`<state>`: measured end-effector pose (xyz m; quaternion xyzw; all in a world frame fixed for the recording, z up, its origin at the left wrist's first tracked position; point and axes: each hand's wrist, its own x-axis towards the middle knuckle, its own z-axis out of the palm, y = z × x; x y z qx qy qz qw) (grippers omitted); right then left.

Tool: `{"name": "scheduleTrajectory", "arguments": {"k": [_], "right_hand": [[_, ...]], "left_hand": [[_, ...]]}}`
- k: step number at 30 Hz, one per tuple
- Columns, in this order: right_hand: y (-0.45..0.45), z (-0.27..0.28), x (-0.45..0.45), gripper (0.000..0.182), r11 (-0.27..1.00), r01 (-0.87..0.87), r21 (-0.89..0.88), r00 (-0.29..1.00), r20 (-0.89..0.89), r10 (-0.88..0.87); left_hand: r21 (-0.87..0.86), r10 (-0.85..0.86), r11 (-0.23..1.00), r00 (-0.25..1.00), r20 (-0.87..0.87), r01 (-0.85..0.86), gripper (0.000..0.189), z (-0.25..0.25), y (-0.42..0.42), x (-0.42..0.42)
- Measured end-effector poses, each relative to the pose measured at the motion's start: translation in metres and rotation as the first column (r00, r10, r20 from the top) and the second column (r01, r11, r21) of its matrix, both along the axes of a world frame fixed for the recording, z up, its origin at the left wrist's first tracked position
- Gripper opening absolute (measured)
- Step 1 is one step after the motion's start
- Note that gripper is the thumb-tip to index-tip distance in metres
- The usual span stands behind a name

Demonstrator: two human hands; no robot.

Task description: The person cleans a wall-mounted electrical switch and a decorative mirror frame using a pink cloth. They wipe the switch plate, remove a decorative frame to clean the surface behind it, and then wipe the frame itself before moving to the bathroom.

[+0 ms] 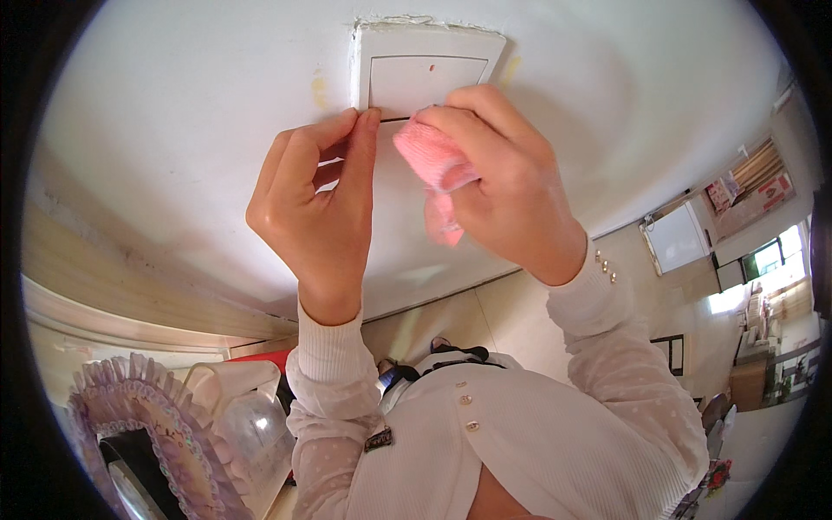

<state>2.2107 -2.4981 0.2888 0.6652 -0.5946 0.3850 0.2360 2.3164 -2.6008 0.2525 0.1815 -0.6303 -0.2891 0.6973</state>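
A white wall light switch (426,75) with a wide rocker and a small red mark is mounted on the white wall. My left hand (318,188) pinches the plate's lower left corner between thumb and forefinger. A folded pink cloth (432,156) is bunched in my right hand (507,169), against the lower right part of the switch. My right fingers hide that corner. A dark gap shows along the rocker's bottom edge between my hands.
Rough white filler rims the plate's top and left edges; yellowish smears (318,88) mark the wall. At lower left are a purple ruffled lace-trimmed cover (175,448) and a clear plastic container (253,429). A white box-like appliance (676,237) stands at far right.
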Motion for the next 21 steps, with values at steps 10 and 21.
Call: {"name": "scheduleTrajectory", "arguments": {"k": [10, 21], "right_hand": [[-0.018, -0.005, 0.014, 0.035, 0.997, -0.075, -0.032, 0.997, -0.026, 0.074], [-0.027, 0.006, 0.012, 0.042, 0.980, -0.064, -0.189, 0.994, -0.095, 0.047]], "left_hand": [[-0.002, -0.059, 0.998, 0.997, 0.038, 0.060, 0.010, -0.005, -0.003, 0.009], [0.101, -0.106, 0.989, 0.994, 0.005, 0.105, 0.014, -0.013, 0.017, 0.024]]}}
